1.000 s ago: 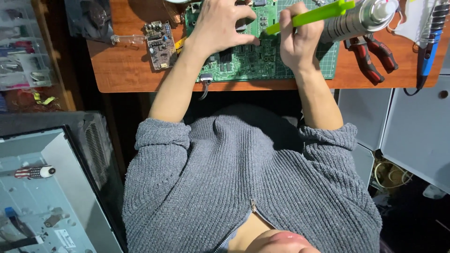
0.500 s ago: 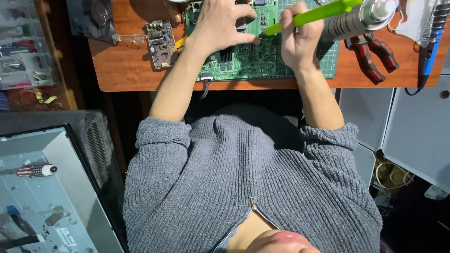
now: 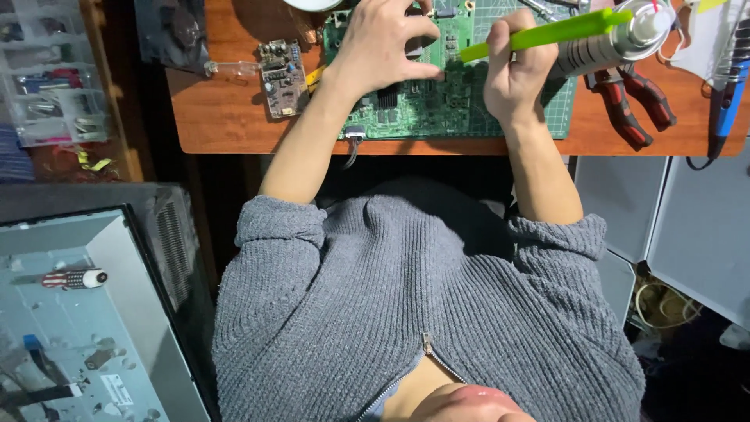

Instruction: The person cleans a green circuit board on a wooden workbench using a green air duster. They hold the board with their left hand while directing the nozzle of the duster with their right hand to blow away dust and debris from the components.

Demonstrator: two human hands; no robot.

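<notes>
Grey metal fills the lower left: an opened device case [image 3: 70, 328] with a small striped screwdriver [image 3: 74, 278] lying on it. Above it, a clear plastic parts organiser [image 3: 47, 78] sits at the far left edge, beside the reddish wooden table [image 3: 226, 117].

On the table's left part lies a small brown circuit board [image 3: 282, 78], apart from the large green circuit board [image 3: 461, 101] that rests on a green cutting mat [image 3: 564, 109] near the table's front edge.

The left hand [image 3: 383, 43] lies on the green board with fingers spread and curled, thumb and forefinger pinched close together just above the board's surface; whether a small part sits between them cannot be told. Just to its right, the right hand [image 3: 514, 74] is closed in a fist round a lime-green tool [image 3: 547, 33], whose tip points left towards the left hand's fingertips, over the board.

Behind the tool's far end stands a silver spray can [image 3: 609, 43]. Right of the mat lie 1 pair of red-handled pliers [image 3: 633, 101], and at the far right a blue-handled soldering iron [image 3: 730, 94] with a dark cable. The person wears a grey ribbed sweater [image 3: 422, 312].
</notes>
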